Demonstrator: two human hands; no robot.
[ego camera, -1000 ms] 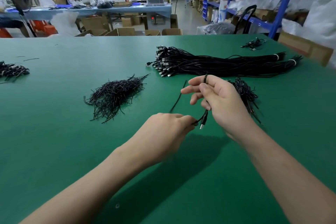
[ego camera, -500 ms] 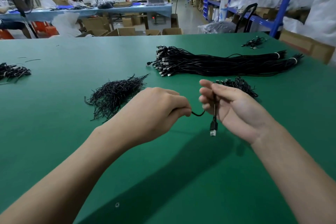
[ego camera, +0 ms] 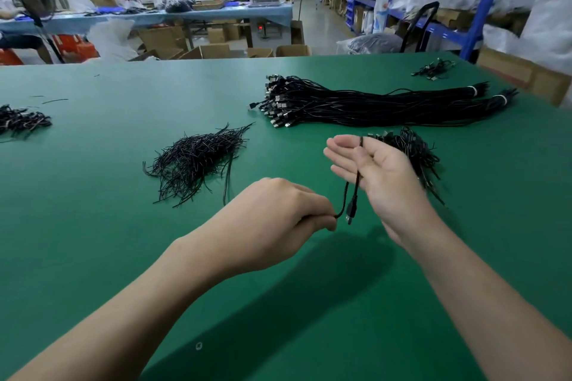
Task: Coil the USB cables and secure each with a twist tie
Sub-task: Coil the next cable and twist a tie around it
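Holding a black USB cable (ego camera: 356, 187) above the green table (ego camera: 93, 226), just right of the twist tie pile (ego camera: 198, 158), a person works with both hands. The left hand (ego camera: 278, 219) pinches the cable between tightly curled fingers. The right hand (ego camera: 380, 176), palm up with fingers extended, pins it under the thumb, with the plug dangling. A bundle of straight cables (ego camera: 371, 105) lies beyond the pile, to its right.

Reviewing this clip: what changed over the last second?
The left hand, pinching the USB cable, rose half a second ago and has dropped back toward the table. The right hand spread its fingers, the cable looped over them, plug still hanging. Twist-tie pile and cable bundle stayed put.
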